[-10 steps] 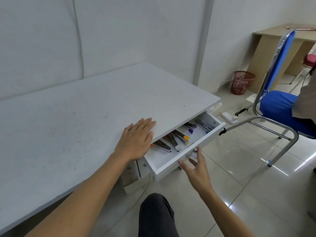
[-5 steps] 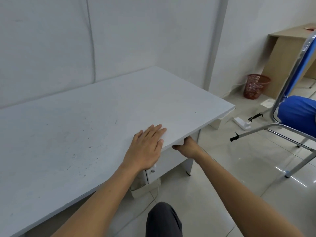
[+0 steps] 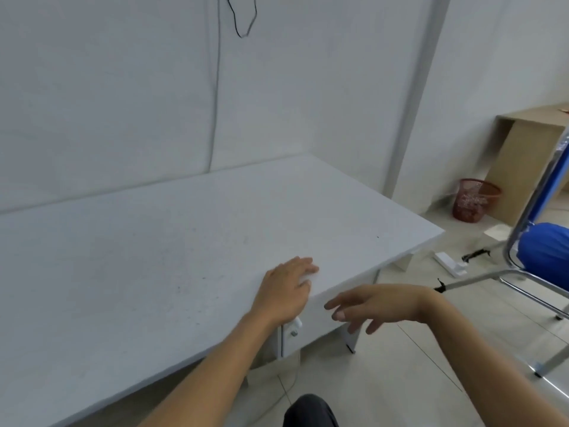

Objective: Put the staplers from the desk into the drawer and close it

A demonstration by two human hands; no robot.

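Drawer (image 3: 320,322): shut, task looks finished.
Tabletop (image 3: 154,257): no staplers visible.
Left hand (image 3: 284,291): flat, empty.
Right hand (image 3: 369,303): fingers spread, empty.

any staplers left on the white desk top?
No, the white desk top carries only the left hand, resting flat near its front edge.

White desk (image 3: 184,241); red mesh bin (image 3: 474,200)

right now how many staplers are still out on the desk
0. The desk top shows no staplers; only the left hand rests on it. The drawer is shut, so its contents are hidden.
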